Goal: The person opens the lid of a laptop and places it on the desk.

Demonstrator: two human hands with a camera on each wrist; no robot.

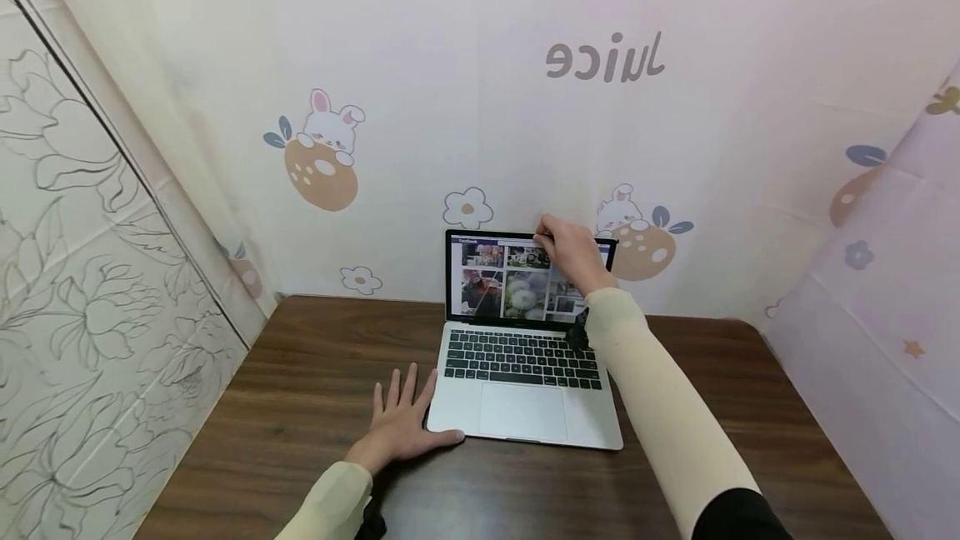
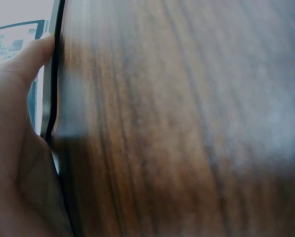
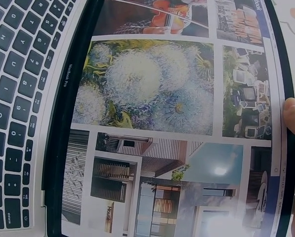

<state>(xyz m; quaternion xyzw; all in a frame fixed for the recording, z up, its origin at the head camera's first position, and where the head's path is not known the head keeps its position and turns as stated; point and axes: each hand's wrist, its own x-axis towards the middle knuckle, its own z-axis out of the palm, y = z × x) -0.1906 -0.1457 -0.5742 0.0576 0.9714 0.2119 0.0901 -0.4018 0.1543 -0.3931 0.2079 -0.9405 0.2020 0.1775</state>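
Observation:
A silver laptop [image 1: 517,408] stands unfolded on the wooden table, its lit screen [image 1: 482,297] showing a grid of pictures. My right hand [image 1: 572,252] pinches the top edge of the screen; in the right wrist view its thumb [image 3: 294,113] lies on the front of the dark bezel and the other fingers are mostly hidden behind. With fingers spread, my left hand [image 1: 405,419] rests on the table at the laptop's front left corner. Its thumb touches the laptop's front edge, also in the left wrist view, where the thumb [image 2: 33,54] lies against the edge.
The brown wooden table [image 1: 315,373] reaches back to a pale printed curtain [image 1: 465,107] behind the laptop. On the left is a white panel [image 1: 90,298] with flower line drawings. More printed cloth [image 1: 885,340] hangs along the right side.

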